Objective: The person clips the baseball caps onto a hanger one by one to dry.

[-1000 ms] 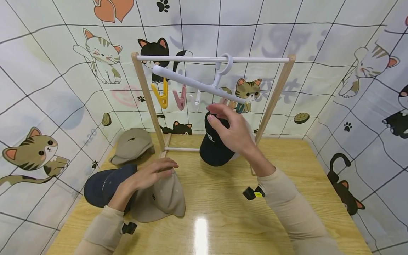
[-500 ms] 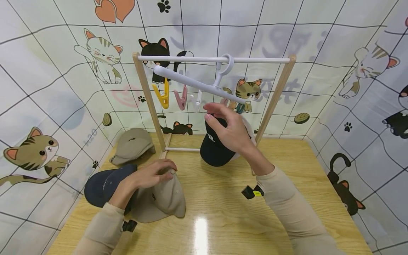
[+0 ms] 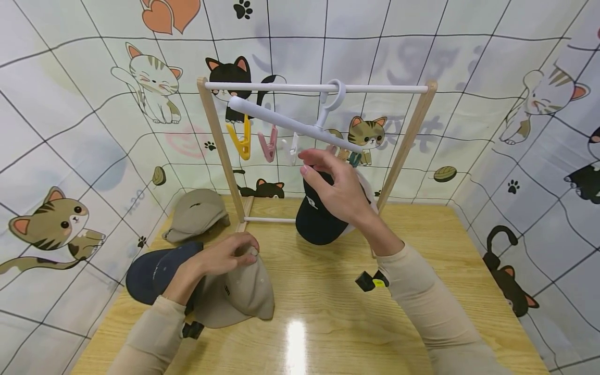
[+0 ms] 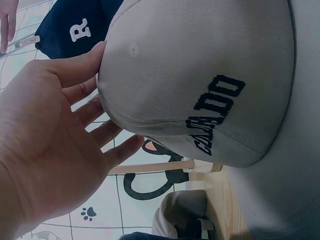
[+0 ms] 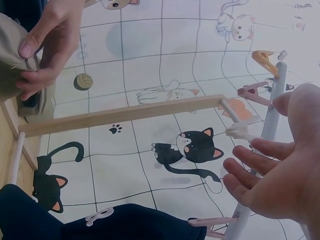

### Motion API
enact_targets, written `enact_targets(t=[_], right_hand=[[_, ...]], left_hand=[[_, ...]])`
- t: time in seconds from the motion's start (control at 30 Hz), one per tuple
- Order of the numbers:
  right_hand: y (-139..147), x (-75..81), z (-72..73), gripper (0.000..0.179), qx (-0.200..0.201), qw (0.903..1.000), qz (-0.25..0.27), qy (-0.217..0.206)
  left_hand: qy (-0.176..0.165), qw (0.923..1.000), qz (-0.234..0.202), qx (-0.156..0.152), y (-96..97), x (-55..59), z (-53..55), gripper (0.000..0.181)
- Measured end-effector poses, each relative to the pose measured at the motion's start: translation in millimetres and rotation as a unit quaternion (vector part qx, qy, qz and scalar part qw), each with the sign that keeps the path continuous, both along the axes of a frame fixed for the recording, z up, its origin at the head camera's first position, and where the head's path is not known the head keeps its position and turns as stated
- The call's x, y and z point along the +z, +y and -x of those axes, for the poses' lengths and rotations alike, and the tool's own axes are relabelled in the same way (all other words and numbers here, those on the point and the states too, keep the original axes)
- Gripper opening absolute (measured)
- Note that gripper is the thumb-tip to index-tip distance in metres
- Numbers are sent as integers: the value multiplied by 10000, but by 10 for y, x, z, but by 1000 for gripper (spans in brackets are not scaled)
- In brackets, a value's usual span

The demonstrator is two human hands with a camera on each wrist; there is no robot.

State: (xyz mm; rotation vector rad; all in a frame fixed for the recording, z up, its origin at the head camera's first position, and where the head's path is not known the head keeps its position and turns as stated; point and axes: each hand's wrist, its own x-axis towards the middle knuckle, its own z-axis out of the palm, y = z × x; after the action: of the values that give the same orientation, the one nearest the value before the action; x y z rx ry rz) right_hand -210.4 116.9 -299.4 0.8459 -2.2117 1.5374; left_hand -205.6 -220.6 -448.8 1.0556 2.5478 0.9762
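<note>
My left hand pinches the top of a beige baseball cap that sits on the table; in the left wrist view the thumb and fingers meet the edge of its crown, which bears dark lettering. My right hand hovers, fingers loosely bent and holding nothing, just in front of a black cap. That cap hangs from a pink clip under a tilted white hanger; a white letter R marks its front. Behind it a white cap is mostly hidden.
A wooden rack with a white top rail carries the hanger. Yellow, pink and white clips dangle from the hanger's left half. A navy cap and an olive-beige cap lie at the table's left.
My left fingers have come down and curled onto the top of the beige cap. My right hand has shifted only slightly; the black cap hangs as before.
</note>
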Motion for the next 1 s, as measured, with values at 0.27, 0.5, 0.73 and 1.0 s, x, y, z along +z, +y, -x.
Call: enact_targets(t=[0.27,0.5,0.73,1.0], right_hand=[[-42,53,-9,45,26,10000,78,-16],[-107,109,-1,51,-28,9998,184,-95],[-183,164,29,48,-158,9977,507,-410],[-282,201,89,45,-378,9936,790,-708]], left_hand=[[-60,9998,72,201,9,10,-23,15],[-130,9995,-19,302,9,7,-36,13],[-152,9993,-64,339,5,16,-47,12],[-106,9993,-145,340,-2,-11,-28,13]])
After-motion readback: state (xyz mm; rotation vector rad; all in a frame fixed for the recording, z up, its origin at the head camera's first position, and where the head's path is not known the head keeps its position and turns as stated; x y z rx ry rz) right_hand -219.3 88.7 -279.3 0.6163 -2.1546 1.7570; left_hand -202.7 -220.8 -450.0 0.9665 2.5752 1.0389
